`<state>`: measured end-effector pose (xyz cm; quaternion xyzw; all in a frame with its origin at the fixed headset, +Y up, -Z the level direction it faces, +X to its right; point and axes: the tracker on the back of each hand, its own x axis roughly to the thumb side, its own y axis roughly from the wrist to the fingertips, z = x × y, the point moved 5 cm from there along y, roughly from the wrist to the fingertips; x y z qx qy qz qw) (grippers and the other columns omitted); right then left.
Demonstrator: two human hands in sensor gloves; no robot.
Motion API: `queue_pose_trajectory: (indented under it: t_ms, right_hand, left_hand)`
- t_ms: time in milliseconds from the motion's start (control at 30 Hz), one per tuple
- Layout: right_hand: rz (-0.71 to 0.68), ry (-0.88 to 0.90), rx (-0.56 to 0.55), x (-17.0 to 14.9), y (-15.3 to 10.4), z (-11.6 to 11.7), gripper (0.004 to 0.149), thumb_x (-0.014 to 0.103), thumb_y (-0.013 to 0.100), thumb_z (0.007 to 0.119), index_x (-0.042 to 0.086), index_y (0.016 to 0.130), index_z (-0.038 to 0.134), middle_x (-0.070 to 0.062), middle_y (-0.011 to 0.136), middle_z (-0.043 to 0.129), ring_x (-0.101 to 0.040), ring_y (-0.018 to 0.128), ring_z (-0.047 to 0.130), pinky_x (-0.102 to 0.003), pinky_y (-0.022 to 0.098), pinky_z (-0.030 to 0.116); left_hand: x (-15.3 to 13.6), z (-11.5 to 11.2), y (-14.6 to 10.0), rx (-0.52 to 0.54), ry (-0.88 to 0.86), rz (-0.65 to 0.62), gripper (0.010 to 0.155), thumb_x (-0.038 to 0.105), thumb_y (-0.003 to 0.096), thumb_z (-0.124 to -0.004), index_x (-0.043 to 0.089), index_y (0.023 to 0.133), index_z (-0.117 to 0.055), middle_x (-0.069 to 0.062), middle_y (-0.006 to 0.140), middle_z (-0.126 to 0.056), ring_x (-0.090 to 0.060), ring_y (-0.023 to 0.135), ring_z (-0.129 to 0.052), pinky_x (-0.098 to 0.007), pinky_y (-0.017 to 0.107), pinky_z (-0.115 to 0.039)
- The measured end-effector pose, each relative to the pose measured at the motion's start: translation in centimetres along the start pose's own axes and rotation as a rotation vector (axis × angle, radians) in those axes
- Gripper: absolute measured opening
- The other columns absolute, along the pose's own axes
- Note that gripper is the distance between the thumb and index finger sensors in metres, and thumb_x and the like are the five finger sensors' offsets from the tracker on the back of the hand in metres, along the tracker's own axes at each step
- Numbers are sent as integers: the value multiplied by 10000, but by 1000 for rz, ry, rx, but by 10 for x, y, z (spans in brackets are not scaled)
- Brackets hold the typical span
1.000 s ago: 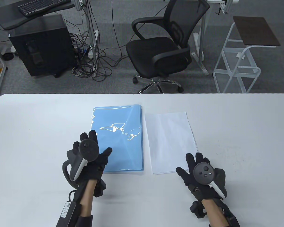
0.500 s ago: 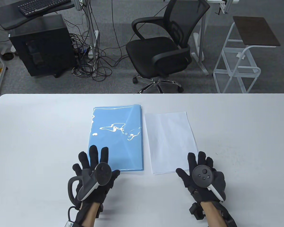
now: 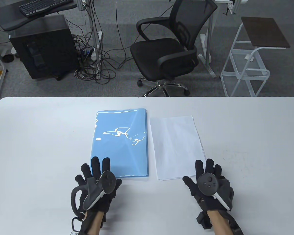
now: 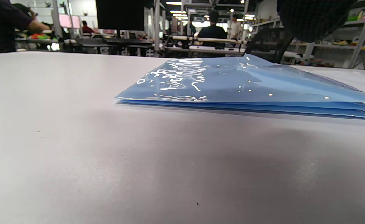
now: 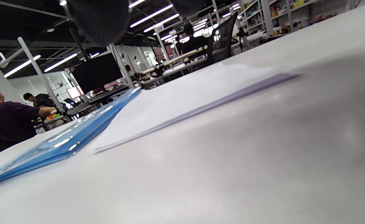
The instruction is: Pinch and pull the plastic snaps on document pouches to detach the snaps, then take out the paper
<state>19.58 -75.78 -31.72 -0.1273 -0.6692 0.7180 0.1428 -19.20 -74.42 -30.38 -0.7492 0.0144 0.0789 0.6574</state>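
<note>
A stack of blue document pouches [image 3: 121, 142] lies mid-table, the top one's flap fastened by a small white snap [image 3: 130, 138]. In the left wrist view the pouches [image 4: 232, 87] lie flat just ahead. To their right sits a pile of white paper [image 3: 176, 146], seen edge-on as the paper [image 5: 182, 99] in the right wrist view. My left hand [image 3: 98, 173] lies flat with straight fingers over the pouches' near left corner. The right hand [image 3: 207, 175] rests flat too, its fingertips over the paper's near right corner. Neither hand holds anything.
The white table [image 3: 39, 146] stretches wide on both sides. Beyond its far edge stand a black office chair [image 3: 169, 49], a computer tower [image 3: 41, 46] with cables, and a white side stand [image 3: 252, 56].
My left hand has drawn back toward me off the pouch's left edge and turned palm-down and flat. The right hand has slid slightly nearer to me. Pouches and paper have not moved.
</note>
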Motion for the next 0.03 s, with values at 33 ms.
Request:
queue_pose_trajectory:
  t_ms: [33]
  right_hand:
    - [4, -2, 5, -1, 1, 1, 861, 613, 548, 643, 99, 1175, 353, -372, 1217, 230, -719, 994, 282, -848, 612, 361]
  left_hand:
    - [-1, 0, 0, 0, -1, 1, 928, 697, 523, -687, 288, 1182, -178, -176, 1255, -235, -621, 1095, -348, -773, 699, -443]
